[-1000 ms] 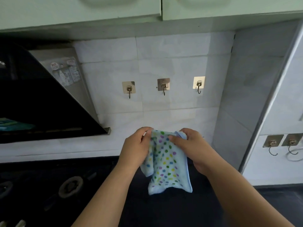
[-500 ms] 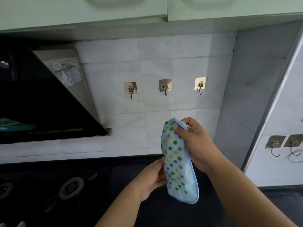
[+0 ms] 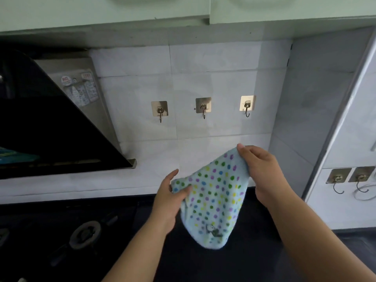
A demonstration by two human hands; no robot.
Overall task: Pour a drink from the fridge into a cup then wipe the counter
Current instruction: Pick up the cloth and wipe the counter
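A light blue cloth with coloured dots (image 3: 215, 200) hangs spread between both hands above the dark counter (image 3: 203, 265). My right hand (image 3: 262, 171) pinches its top corner, held high near the tiled wall. My left hand (image 3: 168, 198) grips the cloth's left corner lower down, thumb over the fabric. The cloth's bottom edge dangles free with a small loop or tag on it. No cup, drink or fridge is in view.
Three adhesive hooks (image 3: 203, 107) sit on the white tiled wall behind the cloth. A black slanted range hood (image 3: 50, 135) fills the left. A gas burner (image 3: 87, 235) lies at lower left. More hooks (image 3: 350, 178) hang on the right wall panel.
The cloth was bunched under my right hand; my left hand has taken its left corner and pulled it out, spreading the cloth wide. My right hand stayed raised.
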